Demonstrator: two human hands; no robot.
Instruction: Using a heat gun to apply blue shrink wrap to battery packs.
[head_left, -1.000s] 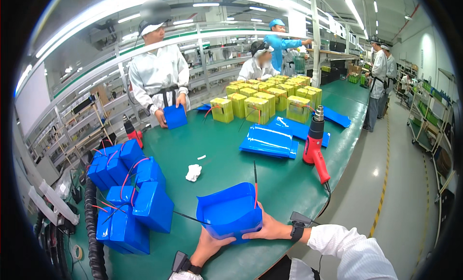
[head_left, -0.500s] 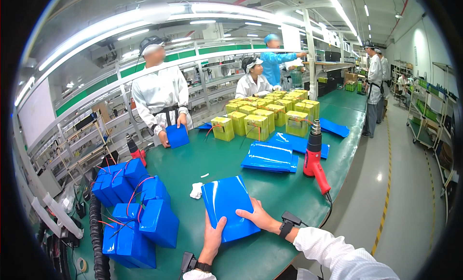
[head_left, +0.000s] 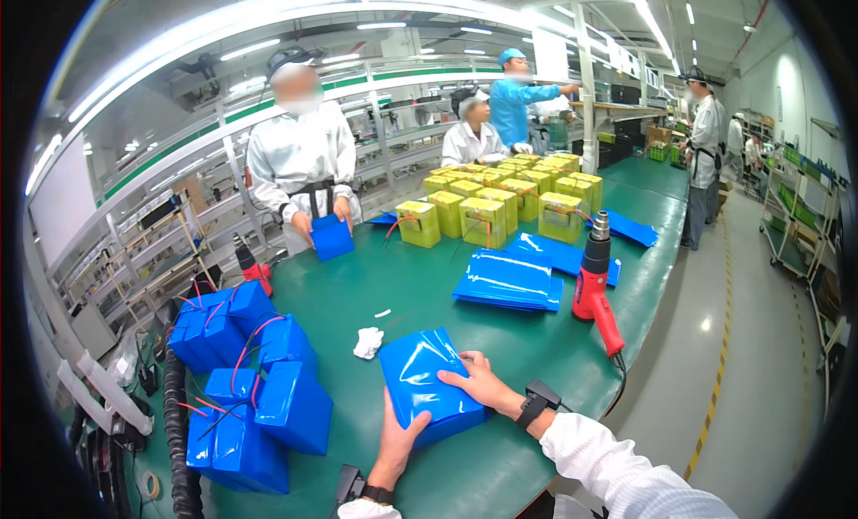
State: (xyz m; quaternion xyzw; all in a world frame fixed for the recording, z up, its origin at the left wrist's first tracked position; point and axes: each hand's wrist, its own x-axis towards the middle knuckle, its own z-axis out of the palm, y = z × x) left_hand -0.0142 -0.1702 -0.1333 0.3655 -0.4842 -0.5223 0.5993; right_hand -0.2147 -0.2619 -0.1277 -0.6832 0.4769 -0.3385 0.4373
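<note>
Between my two hands is a battery pack [head_left: 424, 369] in a glossy blue plastic wrap, at the front middle of the green table. My left hand [head_left: 399, 437] grips its near left side, thumb on the upper face. My right hand [head_left: 483, 382] holds the right side, its thumb lying across the top and the other fingers over the far right edge. The pack's underside is hidden. A crumpled white scrap [head_left: 368, 343] lies just beyond it. Left of my hands stand several blue-wrapped battery packs [head_left: 293, 407] with red and black wires.
A red heat gun [head_left: 594, 296] stands nozzle up at the right, near the table edge. Flat blue sleeves [head_left: 505, 280] lie beside it, with yellow battery packs [head_left: 483, 224] behind. Across the table [head_left: 357, 291], a co-worker holds a blue piece [head_left: 333, 238] near another heat gun [head_left: 253, 264].
The pack has tilted in my hands, so its near side face now shows. My right hand's fingers have come up over the far right edge. The view has shifted slightly.
</note>
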